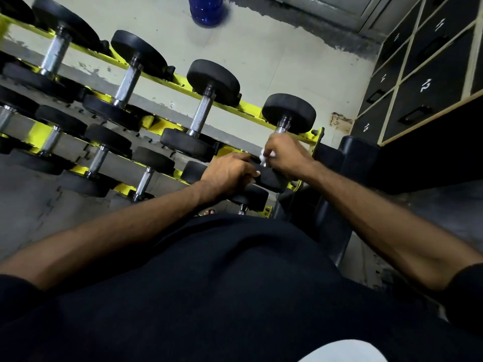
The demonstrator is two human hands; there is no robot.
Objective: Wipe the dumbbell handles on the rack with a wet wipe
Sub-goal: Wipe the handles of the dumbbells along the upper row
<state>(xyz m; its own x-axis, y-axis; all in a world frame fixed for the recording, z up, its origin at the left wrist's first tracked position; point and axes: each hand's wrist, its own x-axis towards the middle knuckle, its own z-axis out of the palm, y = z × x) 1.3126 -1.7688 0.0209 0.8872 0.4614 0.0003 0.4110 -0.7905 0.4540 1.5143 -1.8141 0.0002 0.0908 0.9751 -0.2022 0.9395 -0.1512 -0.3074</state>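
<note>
A yellow rack [251, 107] holds rows of black dumbbells with chrome handles. My right hand [283, 155] curls round the handle of the rightmost top-row dumbbell [288, 113], with a white wet wipe [265, 156] pinched against the handle; only a short stretch of chrome shows above my fingers. My left hand [227, 176] rests over the near black head [269, 180] of that same dumbbell, fingers bent over its edge. Most of the wipe is hidden inside my right fist.
Other top-row dumbbells [202, 111] stand to the left, with lower rows [100, 158] below them. Dark numbered lockers [428, 82] fill the right side. A blue bottle [206, 9] stands on the floor behind the rack. A black bench [358, 152] sits beside the rack's right end.
</note>
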